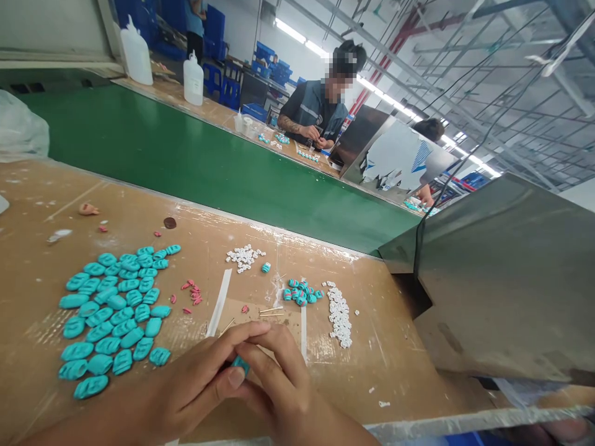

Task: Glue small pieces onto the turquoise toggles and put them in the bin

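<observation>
My left hand [203, 379] and my right hand [284, 375] meet at the front of the bench, fingers closed around a small teal molded piece [240, 364]. Most of that piece is hidden by the fingers. Just beyond the fingertips lie thin wooden sticks [271, 311] and a small pink piece [245, 308]. Many teal molded pieces [123, 314] are spread out to the left, with a few pink pieces [195, 293] beside them. A cluster of teal pieces with pink parts [302, 292] sits beyond my right hand.
Small white pieces lie in one pile [244, 257] at the back and another pile [340, 316] at right. Behind the bench runs a green conveyor belt [209, 167]. A metal panel [502, 285] rises on the right. Across the belt, a person [316, 111] works near white bottles [193, 80].
</observation>
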Available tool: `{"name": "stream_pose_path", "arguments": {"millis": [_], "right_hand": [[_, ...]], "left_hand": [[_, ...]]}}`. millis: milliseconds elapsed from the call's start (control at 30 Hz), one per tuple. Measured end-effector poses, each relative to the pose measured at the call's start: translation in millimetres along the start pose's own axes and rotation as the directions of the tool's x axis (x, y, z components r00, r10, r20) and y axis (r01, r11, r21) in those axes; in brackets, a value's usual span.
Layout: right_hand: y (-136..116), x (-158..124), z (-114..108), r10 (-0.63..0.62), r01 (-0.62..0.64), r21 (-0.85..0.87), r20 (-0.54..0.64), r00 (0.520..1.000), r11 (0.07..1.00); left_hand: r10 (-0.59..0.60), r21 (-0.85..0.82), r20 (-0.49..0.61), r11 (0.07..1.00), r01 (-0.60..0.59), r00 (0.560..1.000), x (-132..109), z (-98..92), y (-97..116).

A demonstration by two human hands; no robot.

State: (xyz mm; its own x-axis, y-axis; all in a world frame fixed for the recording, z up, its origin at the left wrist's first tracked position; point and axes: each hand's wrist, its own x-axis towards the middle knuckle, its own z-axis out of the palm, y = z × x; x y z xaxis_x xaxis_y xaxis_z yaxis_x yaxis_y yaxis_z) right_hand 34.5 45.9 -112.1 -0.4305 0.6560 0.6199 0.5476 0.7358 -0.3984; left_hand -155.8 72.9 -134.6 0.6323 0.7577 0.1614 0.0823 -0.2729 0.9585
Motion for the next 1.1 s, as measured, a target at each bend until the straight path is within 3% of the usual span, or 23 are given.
{"name": "stream_pose_path", "arguments": {"millis": [100,233,467,600,800,967,1100], "right_hand": [[0.2,1.2,-1.5,-0.022,0.022,-0.032,-0.008,1.0,0.999],[-1.0,4.7,-1.7,-0.072,0.069,-0.079,-0.032,0.997,0.994],[-3.3,2.2,0.9,-0.079,0.073,-0.121,-0.052,0.996,0.99],[-3.0,-1.0,0.4,-0.027,0.019,-0.112,-0.063,0.998,0.994],[-1.8,0.6,-5.1,0.111,-0.107,0.096,-0.032,0.993,0.99],[0.0,3.6,-6.9,0.071,-0.067,0.119,-0.028,0.997,0.991],[-3.5,4.5,-4.4,-0.002,0.003,0.054,-0.025,1.0,0.999]], "left_hand": [[0.005,0.068,0.037,0.998,-0.007,0.999,1.2,-1.7,1.7],[0.002,0.138,0.009,0.99,-0.003,1.0,1.7,-1.5,6.7],[0.101,0.148,0.0,0.984,-0.099,0.995,-0.9,0.8,2.7],[0.039,0.05,0.022,0.998,-0.04,0.999,0.5,-0.1,-3.0],[-0.088,-0.329,0.137,0.936,0.129,0.987,0.6,-4.6,-3.5],[-0.154,-0.267,0.05,0.95,0.161,0.987,3.7,-1.0,7.6],[-0.09,-0.208,0.013,0.974,0.091,0.996,4.7,1.1,11.9]]}}
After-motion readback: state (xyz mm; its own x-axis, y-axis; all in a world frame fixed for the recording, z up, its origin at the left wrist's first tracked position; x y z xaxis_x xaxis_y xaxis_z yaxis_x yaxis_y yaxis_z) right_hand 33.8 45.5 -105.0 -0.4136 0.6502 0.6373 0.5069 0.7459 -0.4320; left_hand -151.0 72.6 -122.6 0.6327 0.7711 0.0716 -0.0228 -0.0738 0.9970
